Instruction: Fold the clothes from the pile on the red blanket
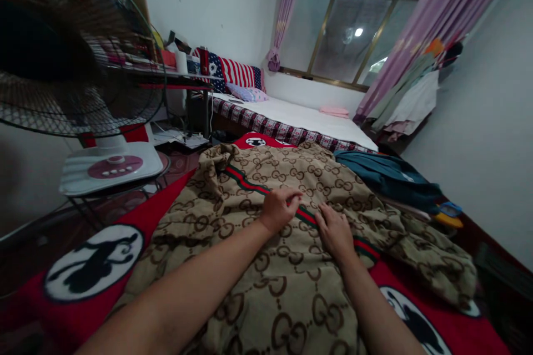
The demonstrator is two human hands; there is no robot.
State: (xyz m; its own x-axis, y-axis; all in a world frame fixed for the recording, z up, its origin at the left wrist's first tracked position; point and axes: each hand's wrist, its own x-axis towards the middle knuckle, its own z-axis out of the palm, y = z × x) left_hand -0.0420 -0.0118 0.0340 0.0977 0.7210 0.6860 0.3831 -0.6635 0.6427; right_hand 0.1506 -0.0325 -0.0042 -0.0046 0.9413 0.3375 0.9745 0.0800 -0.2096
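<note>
A tan garment [270,277] printed with brown interlocking logos and a red and green stripe lies spread over a red blanket [166,199] with black and white round patches. My left hand [278,208] rests on the garment with its fingers curled, pinching the fabric at the stripe. Just to its right my right hand [335,230] lies flat on the cloth, fingers stretched out along the stripe. Both forearms reach in from the bottom edge.
A standing fan [75,55] with a white and pink base is close at the left. A teal garment [387,175] lies to the right. Behind are a bed [308,119] with pillows, a cluttered shelf, a curtained window and hanging clothes.
</note>
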